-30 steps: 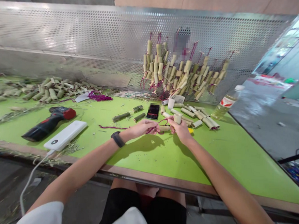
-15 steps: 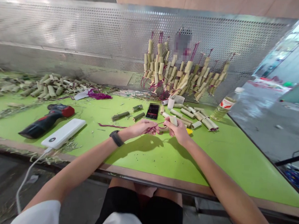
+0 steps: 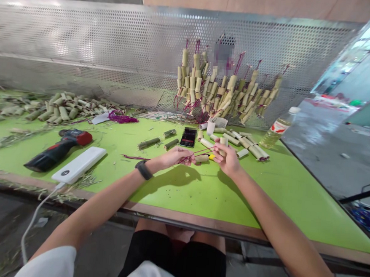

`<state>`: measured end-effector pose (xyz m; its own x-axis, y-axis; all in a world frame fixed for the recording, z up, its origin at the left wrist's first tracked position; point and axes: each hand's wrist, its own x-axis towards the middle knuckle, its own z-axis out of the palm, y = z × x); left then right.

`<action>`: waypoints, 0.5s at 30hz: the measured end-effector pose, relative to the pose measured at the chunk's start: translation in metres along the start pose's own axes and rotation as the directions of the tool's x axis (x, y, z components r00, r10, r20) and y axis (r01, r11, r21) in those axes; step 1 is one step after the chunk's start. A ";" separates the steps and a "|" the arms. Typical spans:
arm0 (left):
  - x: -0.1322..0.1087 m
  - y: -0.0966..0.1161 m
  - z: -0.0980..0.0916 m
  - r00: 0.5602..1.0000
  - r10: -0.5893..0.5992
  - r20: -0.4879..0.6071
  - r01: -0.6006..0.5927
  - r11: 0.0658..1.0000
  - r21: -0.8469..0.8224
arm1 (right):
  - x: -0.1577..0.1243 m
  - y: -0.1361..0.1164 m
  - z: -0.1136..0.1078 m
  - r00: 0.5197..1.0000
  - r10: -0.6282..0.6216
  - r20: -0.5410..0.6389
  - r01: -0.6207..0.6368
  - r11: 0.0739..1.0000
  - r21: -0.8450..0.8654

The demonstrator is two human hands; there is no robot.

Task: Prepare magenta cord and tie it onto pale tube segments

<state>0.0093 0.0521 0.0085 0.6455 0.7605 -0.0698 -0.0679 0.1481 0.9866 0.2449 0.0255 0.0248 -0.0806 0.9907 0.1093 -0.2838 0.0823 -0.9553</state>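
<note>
My left hand (image 3: 181, 156) pinches a dark red cord (image 3: 204, 151), whose loose tail trails left across the green table. The cord runs in thin strands from there to my right hand (image 3: 228, 159). Between the fingers of my right hand a short bamboo tube (image 3: 223, 143) stands almost upright, with the cord at its side. Under the strands, another bamboo piece (image 3: 201, 158) lies between my hands, and a small yellow item (image 3: 212, 157) shows beside my right fingers. Just beyond my left hand sits a phone (image 3: 188, 138).
Strung bamboo bundles (image 3: 228, 93) hang on the perforated metal panel (image 3: 115, 45). At left are a cordless drill (image 3: 57, 150), a white power bank (image 3: 79, 164), a tube pile (image 3: 59, 106) and purple cord (image 3: 123, 116). Loose tubes (image 3: 251, 145) and a bottle (image 3: 280, 127) stand right.
My right hand has moved to the right with the bamboo tube, drawing the cord out into longer strands. My left hand has barely moved.
</note>
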 end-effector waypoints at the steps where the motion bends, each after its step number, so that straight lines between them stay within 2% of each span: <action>1: 0.000 0.000 0.000 1.000 0.005 0.001 -0.005 1.000 0.009 | 0.001 -0.001 -0.003 1.000 -0.005 -0.002 0.005 0.999 -0.042; 3: 0.000 0.000 -0.001 1.000 0.020 0.002 -0.021 0.999 0.032 | 0.001 -0.003 -0.010 0.999 -0.001 0.035 0.008 0.976 -0.219; 6: 0.001 -0.001 -0.003 0.999 0.039 -0.007 -0.038 0.996 0.075 | 0.001 -0.006 -0.021 0.986 0.071 0.148 0.023 0.833 -0.552; 8: 0.001 -0.001 -0.004 0.999 0.050 -0.006 -0.049 0.994 0.102 | 0.001 -0.009 -0.028 0.971 0.119 0.207 0.044 0.762 -0.646; 11: 0.001 -0.002 -0.004 0.998 0.069 0.010 -0.069 0.988 0.136 | 0.001 -0.010 -0.033 0.948 0.135 0.288 0.079 0.776 -0.626; 15: 0.002 -0.002 -0.004 0.997 0.070 -0.009 -0.068 0.987 0.149 | 0.005 -0.007 -0.036 0.940 0.104 0.326 0.062 0.885 -0.462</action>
<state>0.0075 0.0555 0.0057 0.6324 0.7747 -0.0016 0.0023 0.0002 1.0000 0.2805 0.0335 0.0221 -0.4164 0.9044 0.0925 0.1858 0.1842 -0.9652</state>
